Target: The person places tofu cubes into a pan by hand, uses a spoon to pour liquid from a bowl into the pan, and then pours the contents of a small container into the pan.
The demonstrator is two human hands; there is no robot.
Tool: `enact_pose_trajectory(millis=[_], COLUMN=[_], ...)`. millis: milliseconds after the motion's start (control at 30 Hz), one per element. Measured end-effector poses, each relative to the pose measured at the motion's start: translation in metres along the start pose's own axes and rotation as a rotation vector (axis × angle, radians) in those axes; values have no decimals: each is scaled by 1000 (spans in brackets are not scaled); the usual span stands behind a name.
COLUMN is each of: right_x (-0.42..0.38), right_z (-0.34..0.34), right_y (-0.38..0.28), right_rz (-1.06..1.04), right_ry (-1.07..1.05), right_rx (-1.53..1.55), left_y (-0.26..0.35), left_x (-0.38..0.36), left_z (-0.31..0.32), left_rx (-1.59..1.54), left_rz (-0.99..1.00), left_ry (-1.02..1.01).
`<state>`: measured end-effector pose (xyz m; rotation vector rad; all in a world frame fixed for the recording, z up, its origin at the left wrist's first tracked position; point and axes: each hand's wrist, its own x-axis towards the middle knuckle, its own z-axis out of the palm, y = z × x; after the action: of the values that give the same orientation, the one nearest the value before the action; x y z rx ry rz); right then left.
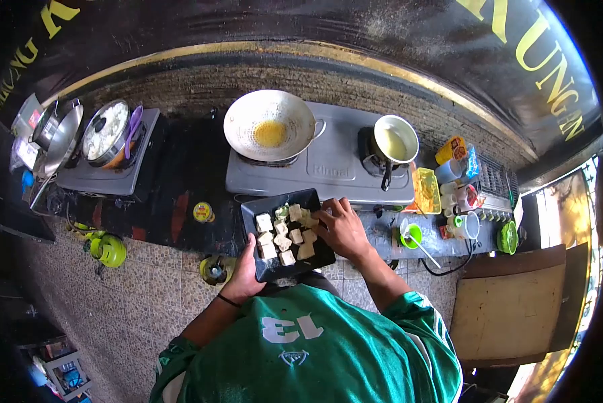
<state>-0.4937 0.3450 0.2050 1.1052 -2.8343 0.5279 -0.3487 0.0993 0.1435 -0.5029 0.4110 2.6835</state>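
Note:
A black rectangular tray holds several pale tofu cubes, some with bits of green on them. My left hand grips the tray at its near left side, thumb over the rim. At the tray's right side, the fingers of my right hand are bent over the inside, closed at a tofu cube; the fingertips are partly hidden. Beyond the tray, a wok with a little yellow oil sits on the left burner of a grey gas stove.
A small pot with pale liquid stands on the right burner, its handle toward me. At left, a lidded pan and a purple spoon rest on another stove. A yellow-lidded tub, green cup and orange-filled container stand on the counter.

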Motion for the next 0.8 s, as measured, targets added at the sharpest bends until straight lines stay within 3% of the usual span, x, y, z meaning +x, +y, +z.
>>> enact_pose_trajectory(millis=[467, 733, 800], right_x=[26, 54, 67], right_z=[-42, -33, -34], right_y=[34, 30, 30], right_rz=[36, 16, 150], right_ry=[160, 130, 46], right_rx=[311, 343, 439], left_y=[1, 3, 2], left_x=[30, 22, 21], left_z=[8, 18, 4], left_rx=[-16, -73, -86], left_rz=[19, 72, 103], left_ry=[-11, 53, 46])
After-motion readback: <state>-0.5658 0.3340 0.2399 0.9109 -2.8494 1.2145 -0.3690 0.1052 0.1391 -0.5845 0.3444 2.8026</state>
